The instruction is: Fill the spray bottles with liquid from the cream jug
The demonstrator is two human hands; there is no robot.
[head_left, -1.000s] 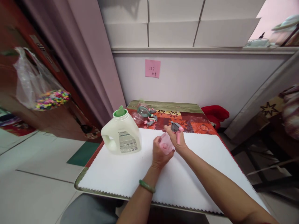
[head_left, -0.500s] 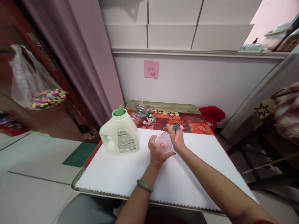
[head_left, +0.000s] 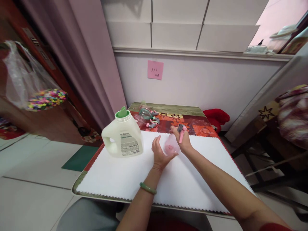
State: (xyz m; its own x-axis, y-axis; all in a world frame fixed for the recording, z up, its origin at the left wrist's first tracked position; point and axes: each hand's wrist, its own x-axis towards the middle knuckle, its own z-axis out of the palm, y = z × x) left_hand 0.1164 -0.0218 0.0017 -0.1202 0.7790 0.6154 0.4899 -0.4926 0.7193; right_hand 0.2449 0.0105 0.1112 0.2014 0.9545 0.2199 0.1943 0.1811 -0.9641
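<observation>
A translucent pink spray bottle [head_left: 172, 146] with a grey and pink trigger head is tilted over the white mat [head_left: 190, 179], its base toward me. My right hand [head_left: 184, 138] is closed around its neck, just below the head. Left of the bottle's base, my left hand [head_left: 160, 152] is open, fingers spread and thumb stretched toward the base. A green bangle [head_left: 148, 188] circles the left wrist. A large off-white detergent jug [head_left: 124, 139] with a green cap stands upright to the left. Several clear spray bottles [head_left: 144, 117] lie at the table's back left.
A patterned cloth [head_left: 192, 125] shows along the table's back. Behind the table is a pale wall with a pink note [head_left: 155, 70]. A red plush item [head_left: 216, 117] lies past the back right corner. On the left, a plastic bag [head_left: 29, 80] hangs from a door.
The spray bottle in my right hand has shifted slightly right, away from my left palm, and its trigger head has turned. My left hand has opened wider. The view has shifted a little.
</observation>
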